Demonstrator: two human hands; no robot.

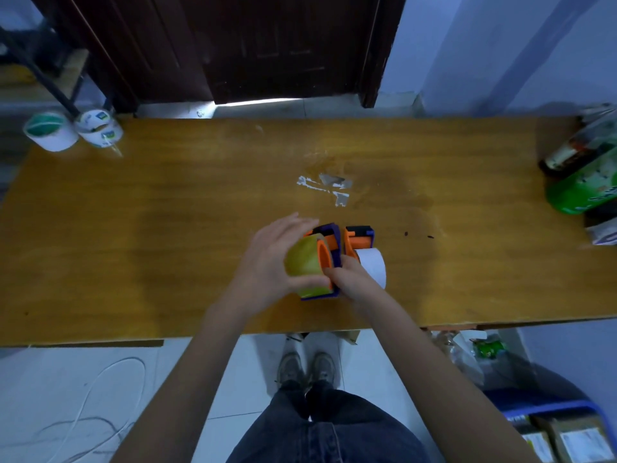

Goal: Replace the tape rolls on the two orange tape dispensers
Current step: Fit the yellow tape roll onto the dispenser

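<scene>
Currently, both hands work at the middle of the wooden table (167,228), near its front edge. The left hand (267,259) wraps around a yellowish tape roll (303,262), thumb under the roll's near side and fingers spread over its far side. This roll sits on the orange hub of the nearer orange tape dispenser (329,252), whose blue-purple frame stands upright on the table. The right hand (350,279) is closed on the near right edge of the same dispenser frame, directly beside the roll, so the two hands touch the unit from opposite sides.

The second orange tape dispenser (359,240) stands just to the right, touching or nearly touching the first. It carries a white tape roll (375,265), which lies just beyond the right hand's knuckles; neither hand grips it.

Two further tape rolls, one white with a green core (50,132) and one printed (98,128), stand well apart at the far left corner. Torn tape scraps (329,187) lie beyond the dispensers.
</scene>
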